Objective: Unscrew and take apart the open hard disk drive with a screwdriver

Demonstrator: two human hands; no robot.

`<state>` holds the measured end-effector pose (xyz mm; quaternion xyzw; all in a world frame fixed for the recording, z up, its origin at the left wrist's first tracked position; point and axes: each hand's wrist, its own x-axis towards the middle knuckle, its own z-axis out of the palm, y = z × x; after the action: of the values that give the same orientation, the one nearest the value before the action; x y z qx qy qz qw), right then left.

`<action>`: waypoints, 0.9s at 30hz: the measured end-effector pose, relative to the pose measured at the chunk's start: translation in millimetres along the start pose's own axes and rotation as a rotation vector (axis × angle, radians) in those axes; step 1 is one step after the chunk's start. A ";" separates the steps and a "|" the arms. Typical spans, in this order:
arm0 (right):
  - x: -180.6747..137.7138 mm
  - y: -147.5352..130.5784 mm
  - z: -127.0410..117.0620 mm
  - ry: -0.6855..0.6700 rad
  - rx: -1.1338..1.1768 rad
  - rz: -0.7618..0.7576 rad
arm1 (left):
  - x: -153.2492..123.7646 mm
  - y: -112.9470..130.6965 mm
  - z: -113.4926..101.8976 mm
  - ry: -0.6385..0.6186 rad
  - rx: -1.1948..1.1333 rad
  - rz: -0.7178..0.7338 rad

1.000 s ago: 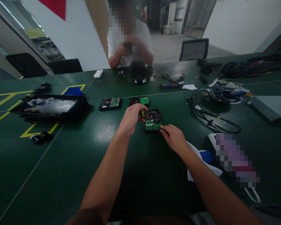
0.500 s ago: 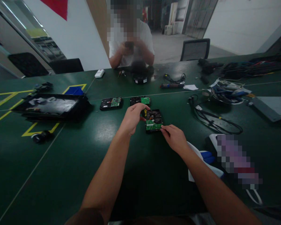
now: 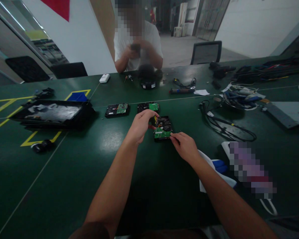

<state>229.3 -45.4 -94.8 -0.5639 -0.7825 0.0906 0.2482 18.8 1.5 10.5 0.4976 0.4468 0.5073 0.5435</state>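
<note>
The drive [image 3: 162, 128] is a black hard disk lying flat on the table, circuit side up, with a green board [image 3: 161, 134] across its near end. It sits well right of the tray [image 3: 88, 113], slightly nearer the person.

Left hand [image 3: 139, 127] and right hand [image 3: 185, 147] hold the hard drive [image 3: 163, 128] — circuit board up.

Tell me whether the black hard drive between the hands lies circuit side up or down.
Circuit side up: the black hard drive lies flat, its green circuit board facing the camera.
</note>
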 end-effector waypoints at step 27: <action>-0.5 1.0 0.2 -0.001 0.004 0.009 | 2.9 -1.2 -3.5 0.023 0.041 0.000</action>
<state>230.1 -45.4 -95.5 -0.5669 -0.7799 0.0934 0.2485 15.7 4.7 9.0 0.5028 0.4634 0.5039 0.5277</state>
